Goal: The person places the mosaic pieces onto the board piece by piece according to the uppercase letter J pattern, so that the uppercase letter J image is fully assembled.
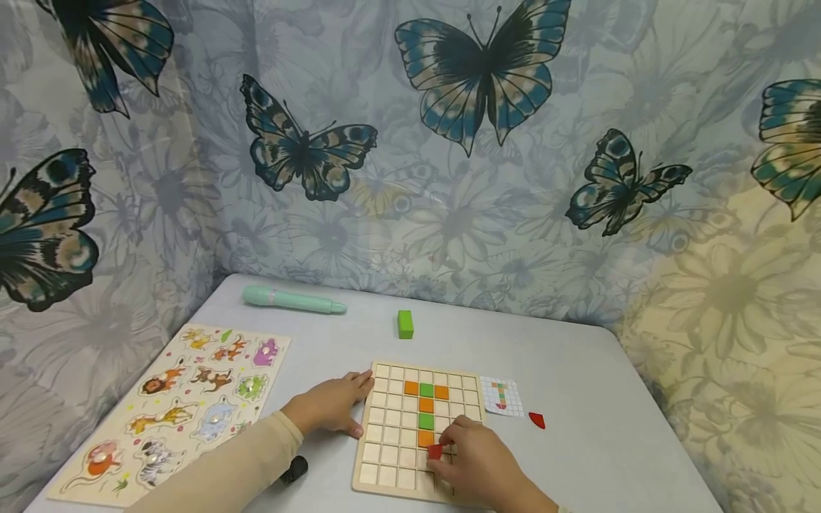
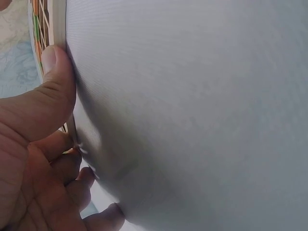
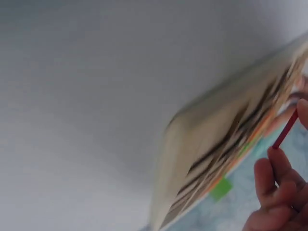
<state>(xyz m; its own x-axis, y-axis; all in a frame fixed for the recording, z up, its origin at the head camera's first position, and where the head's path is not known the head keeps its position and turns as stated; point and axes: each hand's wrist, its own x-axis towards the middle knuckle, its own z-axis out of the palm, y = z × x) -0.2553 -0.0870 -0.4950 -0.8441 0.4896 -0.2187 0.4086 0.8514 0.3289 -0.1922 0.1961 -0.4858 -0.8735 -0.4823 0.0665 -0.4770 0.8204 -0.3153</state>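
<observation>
A wooden grid board (image 1: 388, 456) lies on the table, with orange tiles (image 1: 411, 388) and green tiles (image 1: 426, 390) set in a T shape. My left hand (image 1: 330, 405) rests against its left edge, the thumb (image 2: 57, 72) and fingertips touching the rim. Over the lower right of the board, my right hand (image 1: 477, 456) pinches a thin red tile (image 1: 435, 452) between thumb and fingertips, just below the lowest orange tile. The right wrist view shows this red tile (image 3: 286, 128) edge-on. Another red tile (image 1: 537, 420) lies right of a small printed pattern card (image 1: 512, 407).
An animal peg puzzle (image 1: 272, 349) lies at the left. Farther back are a mint-green pen-shaped object (image 1: 295, 300) and a green block (image 1: 405, 325). A small black object (image 1: 295, 470) sits beside the left forearm. Butterfly-patterned cloth (image 1: 449, 235) hangs behind the table.
</observation>
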